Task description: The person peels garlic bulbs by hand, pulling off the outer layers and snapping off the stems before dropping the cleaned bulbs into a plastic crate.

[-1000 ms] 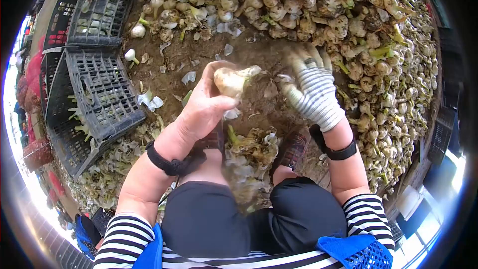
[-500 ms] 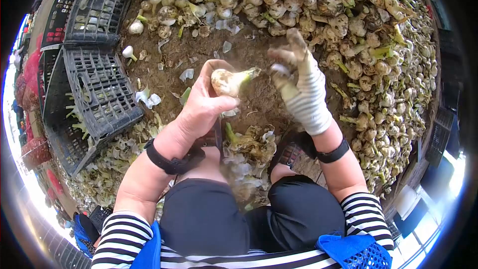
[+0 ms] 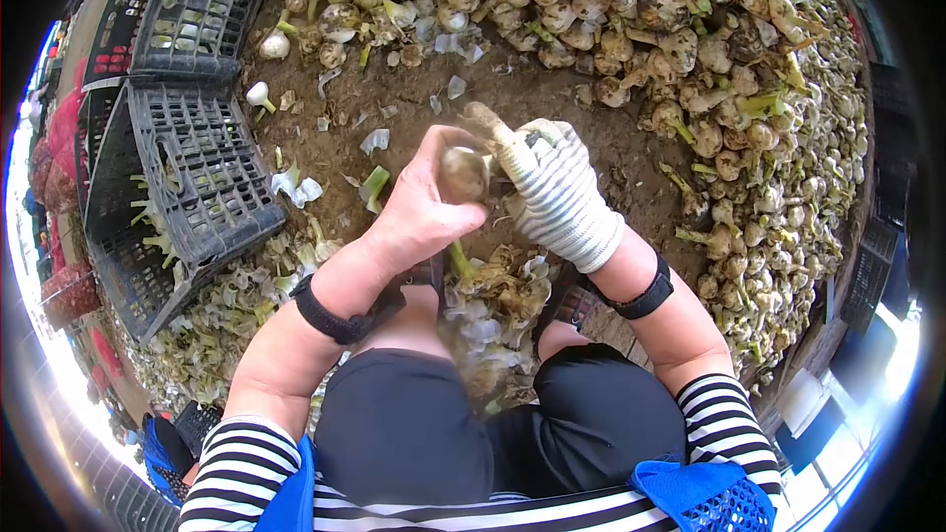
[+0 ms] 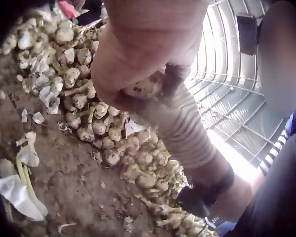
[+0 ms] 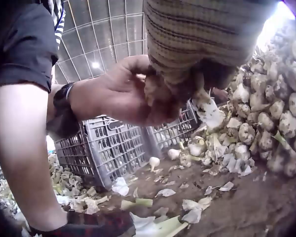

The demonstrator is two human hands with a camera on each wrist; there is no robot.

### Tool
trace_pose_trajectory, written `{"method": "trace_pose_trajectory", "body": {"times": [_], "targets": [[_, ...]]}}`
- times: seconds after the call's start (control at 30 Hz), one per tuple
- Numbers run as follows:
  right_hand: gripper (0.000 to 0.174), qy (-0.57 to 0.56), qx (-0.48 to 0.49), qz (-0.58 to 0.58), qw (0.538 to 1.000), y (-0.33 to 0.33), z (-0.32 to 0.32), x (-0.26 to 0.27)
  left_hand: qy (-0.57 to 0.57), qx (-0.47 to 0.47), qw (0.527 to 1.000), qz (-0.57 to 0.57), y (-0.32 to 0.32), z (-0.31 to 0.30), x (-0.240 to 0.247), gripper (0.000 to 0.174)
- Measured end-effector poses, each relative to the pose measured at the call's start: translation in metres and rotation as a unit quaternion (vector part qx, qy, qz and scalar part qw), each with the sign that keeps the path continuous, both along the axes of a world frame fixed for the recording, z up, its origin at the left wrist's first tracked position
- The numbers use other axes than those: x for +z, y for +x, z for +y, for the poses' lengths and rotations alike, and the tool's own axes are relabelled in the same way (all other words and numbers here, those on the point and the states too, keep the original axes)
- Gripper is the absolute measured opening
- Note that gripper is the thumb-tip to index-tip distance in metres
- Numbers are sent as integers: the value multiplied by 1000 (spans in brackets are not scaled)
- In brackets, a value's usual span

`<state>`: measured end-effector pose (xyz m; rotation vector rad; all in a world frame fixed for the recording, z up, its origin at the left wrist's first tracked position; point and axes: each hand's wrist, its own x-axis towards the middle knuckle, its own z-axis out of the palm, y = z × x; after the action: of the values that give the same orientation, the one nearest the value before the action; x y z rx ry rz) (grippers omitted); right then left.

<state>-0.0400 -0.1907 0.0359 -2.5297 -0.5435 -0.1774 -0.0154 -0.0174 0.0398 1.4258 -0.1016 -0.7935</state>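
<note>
My bare left hand (image 3: 419, 202) holds a garlic bulb (image 3: 463, 175), its fingers behind it and the thumb across the near side. The bulb is pale with brown stains, partly visible between the hands in the left wrist view (image 4: 144, 89). On its right, my right hand (image 3: 567, 197), in a striped knit glove with soiled fingertips, curls its fingers at the bulb's stem end and hides the stem. A whitish flap of garlic skin (image 5: 210, 117) hangs just below the gloved fingers in the right wrist view.
A large heap of garlic bulbs (image 3: 680, 49) curves round the back and right. Black plastic crates (image 3: 202, 172) stand at left, holding pale bulbs and stems. Loose skins (image 3: 296, 187) litter the soil, and a pile of peelings (image 3: 493, 286) lies between the shoes.
My right hand has come from the heap's edge leftward to the bulb, its fingers closing in at the stem end. My left hand still holds the bulb, which has turned.
</note>
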Motion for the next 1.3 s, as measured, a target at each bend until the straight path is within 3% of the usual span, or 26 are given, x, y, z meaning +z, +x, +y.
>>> {"method": "trace_pose_trajectory", "body": {"times": [0.1, 0.17, 0.23, 0.3, 0.4, 0.43, 0.7, 0.83, 0.93, 1.0, 1.1, 1.17, 1.2, 1.23, 1.3], "targets": [[63, 10, -21, -59, 998, 0, 0, -1, -9, 41, 996, 81, 8, 0, 2, 55], [65, 32, -43, -125, 991, 2, 2, 2, -153, 115, 960, 203, 11, 0, 3, 53], [69, 34, -44, -128, 990, 5, 1, 0, -130, 108, 968, 185, 10, 1, 3, 54], [70, 50, -34, -153, 986, 8, 1, -3, -65, 63, 992, 84, 9, 2, 3, 56], [71, 25, -8, -87, 996, 9, 2, 2, 34, 12, 999, 9, 10, 3, 2, 58], [71, 22, 1, -34, 999, 10, 2, 4, 34, 13, 999, 9, 9, 3, 2, 58], [76, 44, -25, -108, 993, 7, 5, -2, 65, 26, 997, -45, 10, 0, 2, 53], [72, 7, 3, -3, 1000, 10, 6, -3, 44, 33, 998, -26, 6, 2, -5, 54], [71, 7, 14, 31, 999, 11, 6, -7, 111, -9, 990, -88, 4, 3, -9, 54], [69, -5, 16, 21, 1000, 12, 7, -8, 147, -14, 960, -237, 4, 1, -11, 48], [64, -39, 13, -4, 999, 14, 5, -6, 193, 14, 946, -259, 8, 3, -12, 43], [61, -64, 10, -19, 998, 15, 4, -5, 85, 47, 995, 33, 17, 5, 3, 34], [59, -42, 5, -74, 996, 16, 4, -5, -68, 55, 972, 217, 23, 14, -11, 32], [57, -21, 0, -129, 991, 18, 5, -4, -96, 111, 933, 329, 26, 11, -11, 36], [58, -4, -18, -153, 988, 22, 6, -3, -193, 82, 914, 348, 29, 12, 0, 42]]}}
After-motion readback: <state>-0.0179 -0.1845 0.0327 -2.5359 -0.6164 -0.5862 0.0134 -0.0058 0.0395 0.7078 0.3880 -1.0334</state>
